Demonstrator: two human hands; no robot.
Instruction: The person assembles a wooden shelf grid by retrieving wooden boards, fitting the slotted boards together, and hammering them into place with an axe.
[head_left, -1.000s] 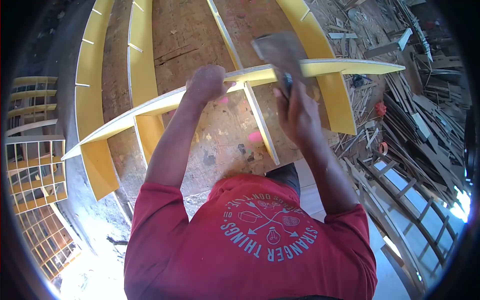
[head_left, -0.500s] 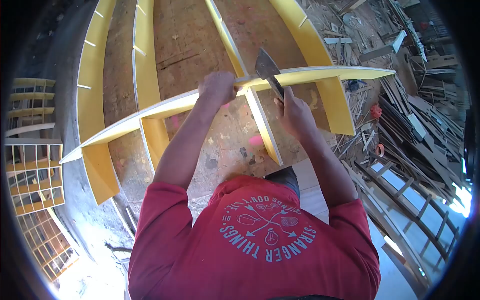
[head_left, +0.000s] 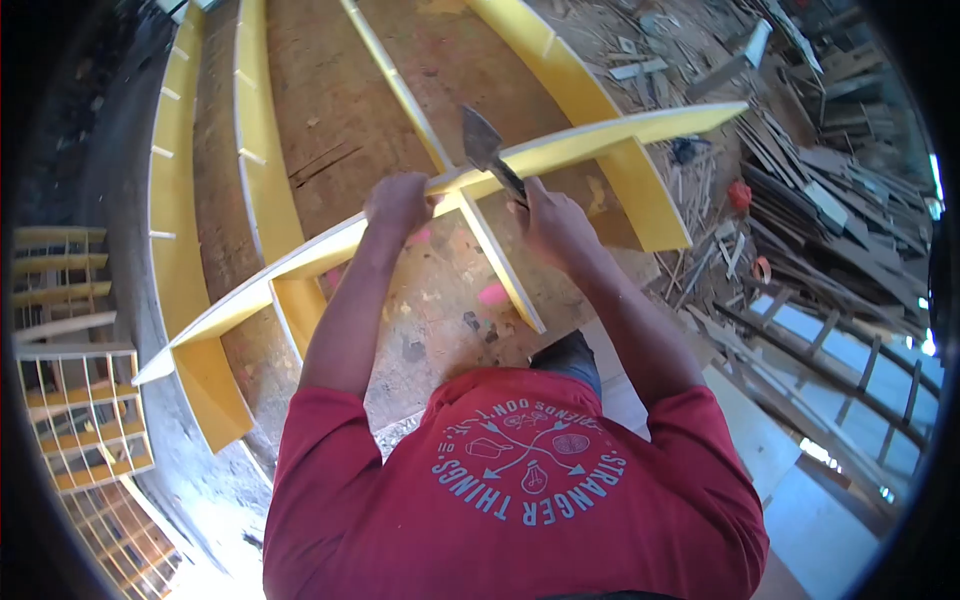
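Head view: left hand (head_left: pixel 398 205) wraps the long curved crosspiece (head_left: pixel 600 143), which spans yellow ribs (head_left: pixel 650 208) above the paint-marked surface (head_left: pixel 325 120); right hand (head_left: pixel 555 222) grips a flat-bladed tool (head_left: pixel 482 140), blade beyond the crosspiece's far edge.

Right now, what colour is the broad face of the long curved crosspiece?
Yellow; the long curved crosspiece shows best in the head view.
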